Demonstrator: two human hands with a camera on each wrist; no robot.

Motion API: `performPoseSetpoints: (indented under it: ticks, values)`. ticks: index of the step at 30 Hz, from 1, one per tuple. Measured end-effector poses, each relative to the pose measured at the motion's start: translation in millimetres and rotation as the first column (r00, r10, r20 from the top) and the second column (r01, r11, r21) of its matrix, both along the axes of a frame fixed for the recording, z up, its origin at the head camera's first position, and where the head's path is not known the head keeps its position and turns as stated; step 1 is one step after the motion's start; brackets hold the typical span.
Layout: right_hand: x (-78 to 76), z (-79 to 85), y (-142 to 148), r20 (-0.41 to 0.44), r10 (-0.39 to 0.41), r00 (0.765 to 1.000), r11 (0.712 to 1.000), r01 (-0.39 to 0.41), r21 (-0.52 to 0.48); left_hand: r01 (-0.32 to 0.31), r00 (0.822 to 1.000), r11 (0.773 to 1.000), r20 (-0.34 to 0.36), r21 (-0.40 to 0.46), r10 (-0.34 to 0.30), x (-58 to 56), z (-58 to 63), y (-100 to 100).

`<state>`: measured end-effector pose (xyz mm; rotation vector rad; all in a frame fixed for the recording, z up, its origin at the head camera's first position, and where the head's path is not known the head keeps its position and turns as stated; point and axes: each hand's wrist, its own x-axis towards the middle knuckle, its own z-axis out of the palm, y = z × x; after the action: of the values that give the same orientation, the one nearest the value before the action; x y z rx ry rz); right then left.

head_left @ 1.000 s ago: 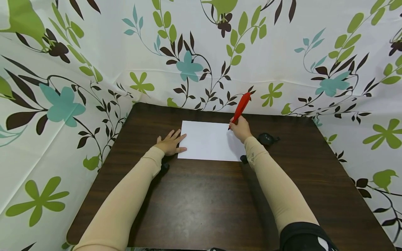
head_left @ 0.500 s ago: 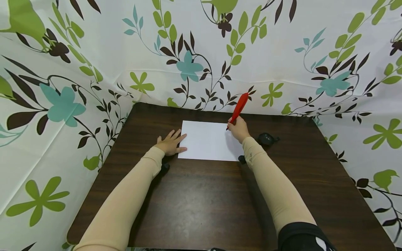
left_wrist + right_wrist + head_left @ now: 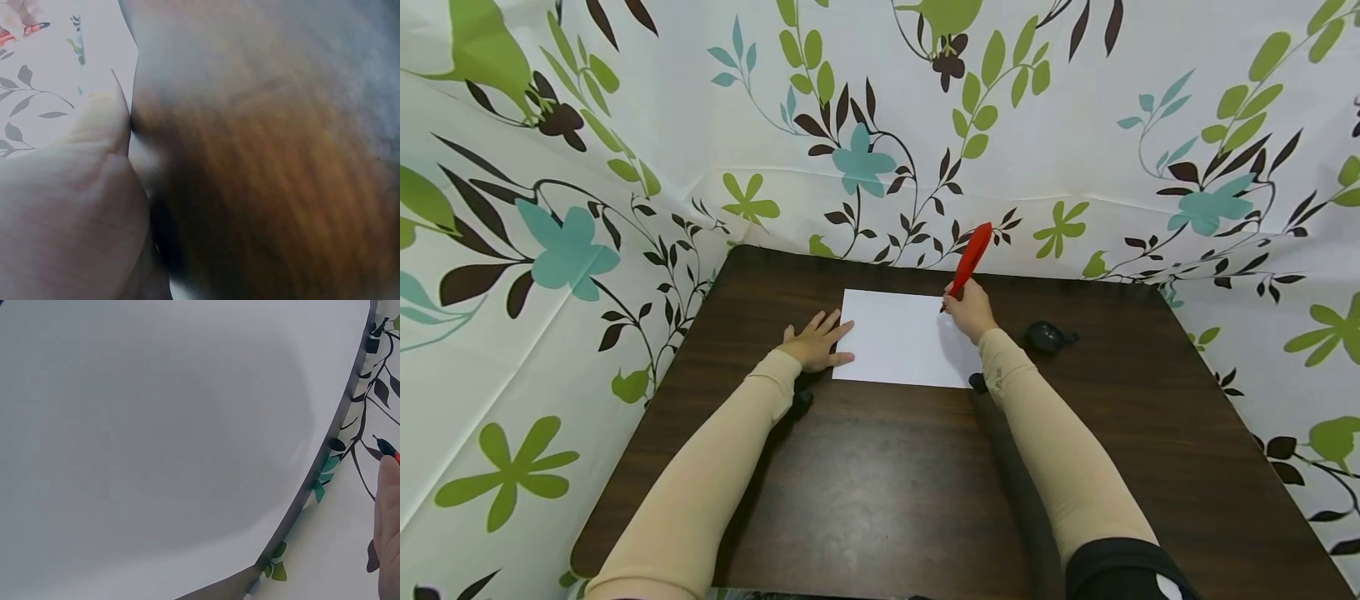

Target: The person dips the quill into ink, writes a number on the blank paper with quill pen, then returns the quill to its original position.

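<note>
A white sheet of paper [image 3: 895, 337] lies on the dark wooden table. My left hand [image 3: 815, 343] rests flat with spread fingers across the paper's left edge; its thumb side fills the lower left of the left wrist view. Over the paper's right part, my right hand [image 3: 973, 312] pinches a red pen [image 3: 972, 258] with a broad, feather-like body that leans up and to the right. In the right wrist view the pen's dark tip [image 3: 386, 447] shows beyond the finger, against the patterned cloth, with the paper [image 3: 156, 437] filling most of the frame.
A small dark round object [image 3: 1048, 337] with a short stub sits on the table [image 3: 880, 483] just right of my right hand. White cloth [image 3: 685, 108] printed with leaves, flowers and birds hangs behind the table and along both sides.
My right hand and the pen have shifted a little to the left over the paper. The left hand keeps its place on the paper's edge. The head view has turned slightly left.
</note>
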<state>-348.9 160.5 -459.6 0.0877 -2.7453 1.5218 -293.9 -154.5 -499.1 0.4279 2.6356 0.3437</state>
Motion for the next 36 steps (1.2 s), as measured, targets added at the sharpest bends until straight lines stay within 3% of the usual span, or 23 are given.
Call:
performPoseSetpoints:
  ticks: [5,31,36]
  values:
    - [-2.2,-0.7,-3.7,-0.003,0.002,1.0,1.0,-0.002,-0.007,0.004,1.0,1.0,0.007,0.007,-0.004,-4.1,-5.6,-1.9]
    - [-4.3,1.8,-15.8,0.009,0.002,1.0,1.0,-0.002,0.0,0.015,1.0,1.0,-0.01,0.012,-0.015,-2.0,-1.9,-2.0]
    - [-5.2,1.1,-17.1,0.005,0.008,1.0,1.0,-0.008,-0.01,0.008,1.0,1.0,-0.002,0.003,-0.008,-7.7,-8.6,-3.2]
